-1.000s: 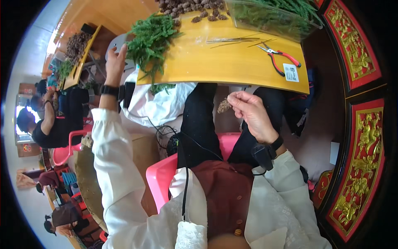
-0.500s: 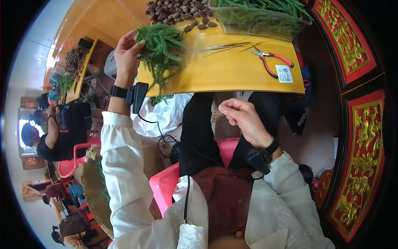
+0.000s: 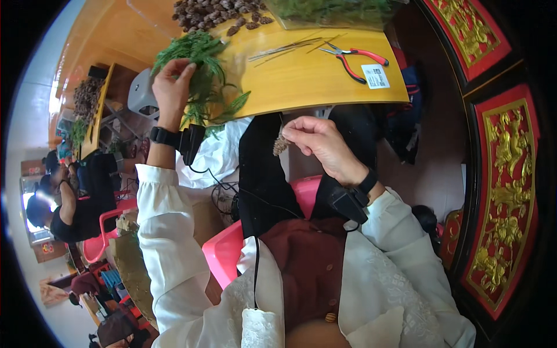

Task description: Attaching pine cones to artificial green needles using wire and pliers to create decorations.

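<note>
Yellow wood forms the table (image 3: 301, 81), which is taken as the landmark in the head view. At its near left edge a pile of green sprigs (image 3: 200, 75) is spread, some fronds drooping over the edge. The left hand (image 3: 171, 87) is laid on these sprigs, its fingers curled down into the greenery and closed around part of it; a black band with a small black box is worn at that wrist.

Below the near edge of the table, over the lap, the right hand (image 3: 322, 145) is held up with thumb and fingertips pinched together. A small brown pinecone (image 3: 281, 144) is seen just left of those fingertips, apparently hanging from a thin stem held in the pinch; the stem itself is too fine to be made out clearly.

On the table, right of the sprigs, a bundle of thin wires (image 3: 287, 49) is laid, and just right of it red-handled pliers (image 3: 354, 57) are set beside a white tag (image 3: 375, 75). At the far edge a heap of pinecones (image 3: 217, 13) is seen.

A pink chair (image 3: 232, 249) is visible under the person, below the table.
</note>
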`<action>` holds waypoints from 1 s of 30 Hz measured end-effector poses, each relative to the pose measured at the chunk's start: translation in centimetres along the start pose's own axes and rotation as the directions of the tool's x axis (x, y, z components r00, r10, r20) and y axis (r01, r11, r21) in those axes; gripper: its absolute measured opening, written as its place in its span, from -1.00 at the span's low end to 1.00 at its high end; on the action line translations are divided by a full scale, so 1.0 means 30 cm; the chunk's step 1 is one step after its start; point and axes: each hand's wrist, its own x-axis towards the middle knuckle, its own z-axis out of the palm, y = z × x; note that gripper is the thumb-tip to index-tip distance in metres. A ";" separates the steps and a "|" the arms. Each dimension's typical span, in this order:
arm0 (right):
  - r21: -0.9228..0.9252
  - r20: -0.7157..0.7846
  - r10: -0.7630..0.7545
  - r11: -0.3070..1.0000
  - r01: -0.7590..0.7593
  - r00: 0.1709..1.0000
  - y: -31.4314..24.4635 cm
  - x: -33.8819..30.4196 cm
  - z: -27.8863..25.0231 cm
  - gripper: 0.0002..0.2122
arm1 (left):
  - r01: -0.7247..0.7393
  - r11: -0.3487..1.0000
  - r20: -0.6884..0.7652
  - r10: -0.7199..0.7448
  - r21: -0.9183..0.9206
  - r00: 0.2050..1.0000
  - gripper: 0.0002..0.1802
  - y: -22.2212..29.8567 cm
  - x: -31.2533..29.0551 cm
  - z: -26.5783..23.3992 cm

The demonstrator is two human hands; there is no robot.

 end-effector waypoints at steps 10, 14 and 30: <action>0.036 0.006 0.000 0.999 0.000 1.000 0.009 0.003 -0.004 -0.87 | 0.235 0.684 0.003 -0.323 -0.691 0.947 -0.91 0.043 0.020 -0.014; 0.042 -0.005 -0.019 0.999 0.020 1.000 -0.002 0.001 -0.018 -0.85 | 0.380 0.549 0.142 -0.426 -0.744 0.893 -0.90 0.147 -0.106 0.006; 0.032 0.128 -0.128 0.992 0.125 0.983 -0.005 0.017 -0.022 -0.83 | 0.559 0.036 0.544 -0.185 -0.828 0.818 -0.63 0.179 -0.568 0.144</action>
